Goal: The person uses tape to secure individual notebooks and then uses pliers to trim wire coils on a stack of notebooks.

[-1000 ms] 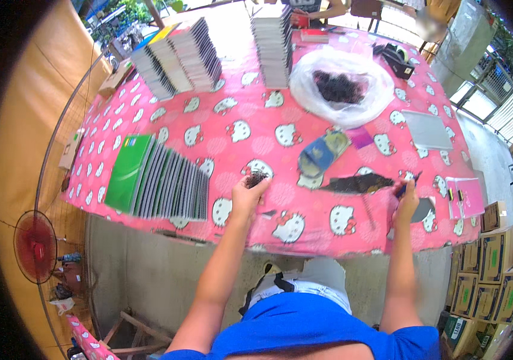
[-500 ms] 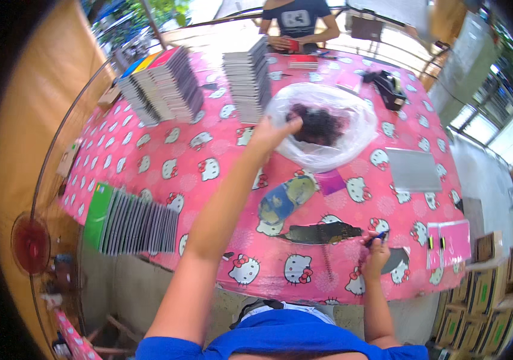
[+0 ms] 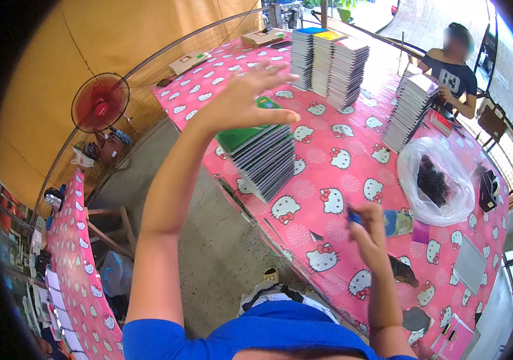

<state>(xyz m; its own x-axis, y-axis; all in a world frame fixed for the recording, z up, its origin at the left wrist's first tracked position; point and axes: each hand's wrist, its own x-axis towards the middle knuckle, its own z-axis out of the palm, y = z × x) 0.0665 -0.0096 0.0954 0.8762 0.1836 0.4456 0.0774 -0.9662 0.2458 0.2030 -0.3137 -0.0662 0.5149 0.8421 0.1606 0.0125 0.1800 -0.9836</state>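
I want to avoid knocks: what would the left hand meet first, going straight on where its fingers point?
The left hand would probably meet the blue-topped notebook stack first. Depth is unclear from this view, so it might pass over or in front instead.

Glossy, smooth plastic covers the worktop (image 3: 298,234); the bag (image 3: 408,171) is crinkled plastic, the notebooks (image 3: 263,161) paper, the floor (image 3: 208,258) matt concrete.

Stacked notebooks (image 3: 262,159) on a table (image 3: 322,171) suggest a workshop.
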